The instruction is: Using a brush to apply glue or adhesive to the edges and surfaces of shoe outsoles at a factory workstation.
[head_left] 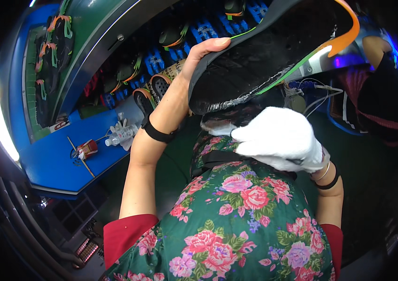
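A large dark shoe sole [246,70] with a green and orange rim is tilted up close in front of me. My left hand [200,57] is closed on its left edge, one digit showing on the rim and the others hidden behind. Below the sole, my right hand [278,138] wears a thick white glove with its fingers closed. From the glove's left side sticks a short greyish, blurred thing [218,127], close under the sole's lower edge; its kind cannot be made out. White frayed streaks run along that lower edge.
A curved machine line [96,47] carries several dark shoe parts with orange and green trim over blue holders. At left, a blue table [51,159] bears a clear plastic bottle [123,135], a small red object [87,150] and a thin stick. Another person [382,98] is at the right.
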